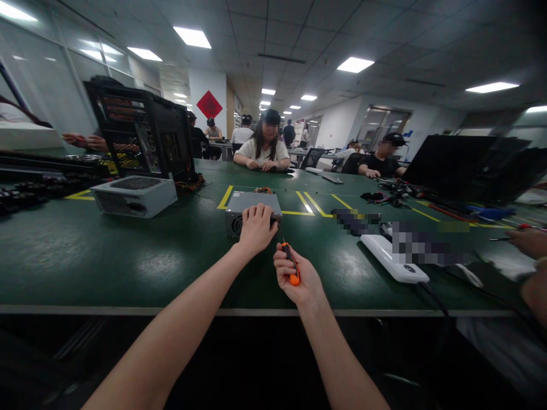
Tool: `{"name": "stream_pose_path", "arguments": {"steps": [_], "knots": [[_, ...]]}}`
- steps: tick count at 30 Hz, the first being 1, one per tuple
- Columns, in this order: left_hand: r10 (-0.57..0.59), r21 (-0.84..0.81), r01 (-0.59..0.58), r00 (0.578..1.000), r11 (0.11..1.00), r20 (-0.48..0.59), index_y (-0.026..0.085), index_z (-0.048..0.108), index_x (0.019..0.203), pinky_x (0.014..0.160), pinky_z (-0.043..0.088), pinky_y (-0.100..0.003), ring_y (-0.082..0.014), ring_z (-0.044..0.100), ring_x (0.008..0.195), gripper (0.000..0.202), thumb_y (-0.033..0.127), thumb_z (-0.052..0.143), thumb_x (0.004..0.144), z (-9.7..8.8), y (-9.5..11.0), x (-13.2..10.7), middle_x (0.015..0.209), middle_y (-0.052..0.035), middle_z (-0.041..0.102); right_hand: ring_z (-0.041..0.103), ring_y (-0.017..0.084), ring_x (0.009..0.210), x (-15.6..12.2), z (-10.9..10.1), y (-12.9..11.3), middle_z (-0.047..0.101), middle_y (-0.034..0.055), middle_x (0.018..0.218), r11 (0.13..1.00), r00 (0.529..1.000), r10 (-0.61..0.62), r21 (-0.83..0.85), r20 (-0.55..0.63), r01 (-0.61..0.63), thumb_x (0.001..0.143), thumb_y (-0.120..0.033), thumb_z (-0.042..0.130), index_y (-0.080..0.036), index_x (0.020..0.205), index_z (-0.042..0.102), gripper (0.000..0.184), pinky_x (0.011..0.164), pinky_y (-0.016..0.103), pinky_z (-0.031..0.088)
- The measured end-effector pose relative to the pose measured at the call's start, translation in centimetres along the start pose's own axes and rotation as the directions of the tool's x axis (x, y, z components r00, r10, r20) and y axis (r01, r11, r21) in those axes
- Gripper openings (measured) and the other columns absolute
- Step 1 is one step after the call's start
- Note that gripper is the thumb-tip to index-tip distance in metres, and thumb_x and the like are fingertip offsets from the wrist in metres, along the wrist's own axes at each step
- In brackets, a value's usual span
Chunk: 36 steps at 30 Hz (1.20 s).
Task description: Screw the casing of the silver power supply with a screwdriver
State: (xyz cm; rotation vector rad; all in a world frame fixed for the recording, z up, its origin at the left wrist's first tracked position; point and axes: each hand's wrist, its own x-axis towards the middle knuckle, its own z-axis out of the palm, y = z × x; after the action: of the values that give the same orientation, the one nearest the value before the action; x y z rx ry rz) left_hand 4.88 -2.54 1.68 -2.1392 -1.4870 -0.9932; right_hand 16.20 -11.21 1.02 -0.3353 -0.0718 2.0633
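A grey computer power supply [239, 200] rests on the green table, its fan grille facing me. My left hand [255, 229] grips its near right part, fingers over the top and thumb at the side, covering some of the front. In my right hand [306, 278] is a screwdriver [293, 272] with an orange and black handle, held in closed fingers. Its thin shaft points up toward the power supply's lower right corner. Whether the tip touches a screw there, I cannot tell.
Left of me stand a second power supply [132, 196] and an open black computer case [145, 131]. A white power bank-like device [391, 259] with a cable lies to the right, near tangled cables [391, 193]. A person [267, 148] sits opposite; another person's hand [527, 242] is at far right.
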Motion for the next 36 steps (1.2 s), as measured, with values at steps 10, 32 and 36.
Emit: {"name": "stream_pose_path", "arguments": {"steps": [10,32,36], "knots": [[0.01,0.011,-0.01,1.0,1.0,-0.011,0.019,0.049,0.096,0.085,0.032,-0.04,-0.0247,0.043,0.095,0.019,0.03,0.046,0.081,0.2,-0.1,0.0,0.099,-0.0077,0.05,0.038,0.0,0.041,-0.1,0.2,-0.2,0.04,-0.0045,0.064,1.0,0.999,0.0,-0.025,-0.036,-0.001,0.093,-0.029,0.028,-0.013,0.092,0.044,0.023,0.031,0.006,0.035],[-0.032,-0.01,0.032,0.999,0.999,0.025,0.019,0.048,0.098,0.087,0.029,-0.039,-0.0247,0.042,0.099,0.021,0.031,0.048,0.081,0.0,-0.1,0.2,0.103,-0.0082,0.049,0.036,0.001,0.04,-1.8,0.3,-0.9,0.041,-0.0036,0.061,0.987,0.999,-0.035,-0.159,0.015,0.037,0.092,-0.028,0.03,-0.014,0.088,0.046,0.021,0.028,0.005,0.03],[-0.035,-0.016,0.035,0.999,0.999,0.023,0.019,0.047,0.098,0.087,0.03,-0.038,-0.0244,0.042,0.099,0.021,0.031,0.047,0.081,-0.1,-0.1,0.1,0.103,-0.0079,0.049,0.038,0.002,0.042,-2.0,0.9,-3.2,0.044,-0.0021,0.063,0.845,0.967,-0.256,-0.483,0.01,0.229,0.089,-0.023,0.034,-0.014,0.085,0.049,0.018,0.031,0.008,0.031]]}}
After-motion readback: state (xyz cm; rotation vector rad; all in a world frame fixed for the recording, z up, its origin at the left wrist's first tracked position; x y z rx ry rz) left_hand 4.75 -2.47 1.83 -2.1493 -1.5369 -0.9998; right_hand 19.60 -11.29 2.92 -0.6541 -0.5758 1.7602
